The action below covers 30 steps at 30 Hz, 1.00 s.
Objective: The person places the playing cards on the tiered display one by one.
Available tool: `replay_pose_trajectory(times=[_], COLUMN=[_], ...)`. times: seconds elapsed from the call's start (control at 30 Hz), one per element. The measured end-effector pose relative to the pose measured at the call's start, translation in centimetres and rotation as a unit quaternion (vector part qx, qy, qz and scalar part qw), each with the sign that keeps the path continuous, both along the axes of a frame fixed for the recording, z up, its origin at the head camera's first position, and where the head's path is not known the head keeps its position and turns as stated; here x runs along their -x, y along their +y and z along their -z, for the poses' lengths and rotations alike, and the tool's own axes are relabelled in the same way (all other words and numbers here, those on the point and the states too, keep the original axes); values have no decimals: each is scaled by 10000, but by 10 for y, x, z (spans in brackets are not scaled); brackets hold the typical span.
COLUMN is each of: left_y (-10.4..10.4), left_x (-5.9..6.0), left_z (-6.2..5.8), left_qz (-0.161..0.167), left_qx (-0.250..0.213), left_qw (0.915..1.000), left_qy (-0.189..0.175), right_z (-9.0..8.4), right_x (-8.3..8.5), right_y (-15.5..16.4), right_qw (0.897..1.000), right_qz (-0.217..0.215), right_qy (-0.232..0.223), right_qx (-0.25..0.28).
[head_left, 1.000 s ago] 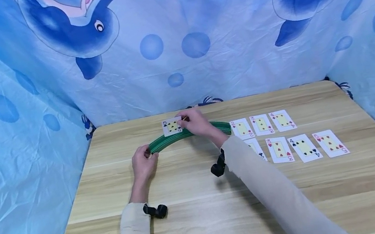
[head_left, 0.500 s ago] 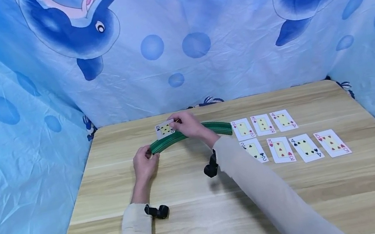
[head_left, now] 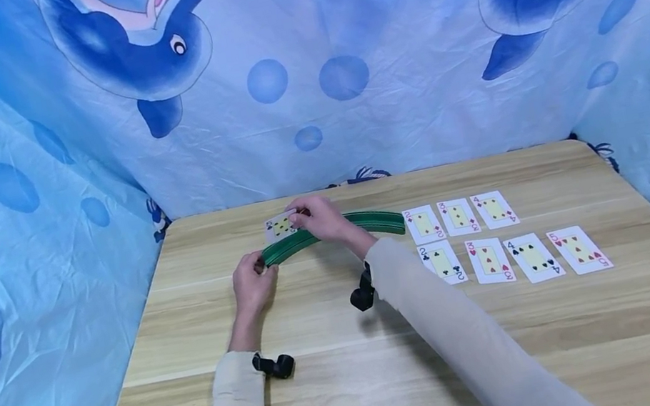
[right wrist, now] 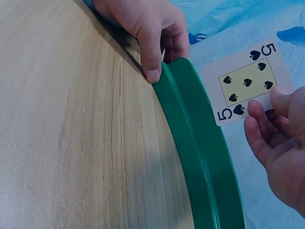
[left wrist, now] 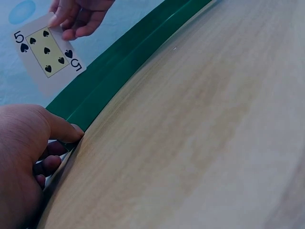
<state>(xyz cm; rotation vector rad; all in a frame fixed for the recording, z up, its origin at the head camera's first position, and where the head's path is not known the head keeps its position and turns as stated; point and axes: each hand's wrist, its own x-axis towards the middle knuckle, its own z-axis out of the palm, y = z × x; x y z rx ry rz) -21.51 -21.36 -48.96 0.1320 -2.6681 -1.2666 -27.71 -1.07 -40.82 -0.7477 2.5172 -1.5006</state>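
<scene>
Right hand (head_left: 322,222) over green holder (head_left: 336,231)

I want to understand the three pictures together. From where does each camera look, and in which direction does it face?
Head: above the table, facing forward and down; both hands and sleeves show.
Left wrist: low by the left hand, looking along the green curved holder.
Right wrist: by the right hand, facing back along the holder toward the left hand.
Shared: all show the five of spades pinched by the right hand.
</scene>
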Motion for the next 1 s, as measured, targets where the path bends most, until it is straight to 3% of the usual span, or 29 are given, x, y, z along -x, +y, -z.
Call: replay_pose_trajectory(times=[0.37,0.73,1.0], left_y=[1,-1,-2], left_x=[1,1,1], left_z=[-2,1,0], left_qz=[-2,43,28], left_qx=[-137,-10,43], left_qw=[9998,10000,9999], left_qy=[-146,3,-105], right_z=[-6,0,-1], right_x=[1,3,1], right_y=[-4,-7,-10], right_qw=[9998,9986,9983], right_qz=[-67,-296,-187], right_qy=[-1,50,-140], right_qx=[-207,-434,-526])
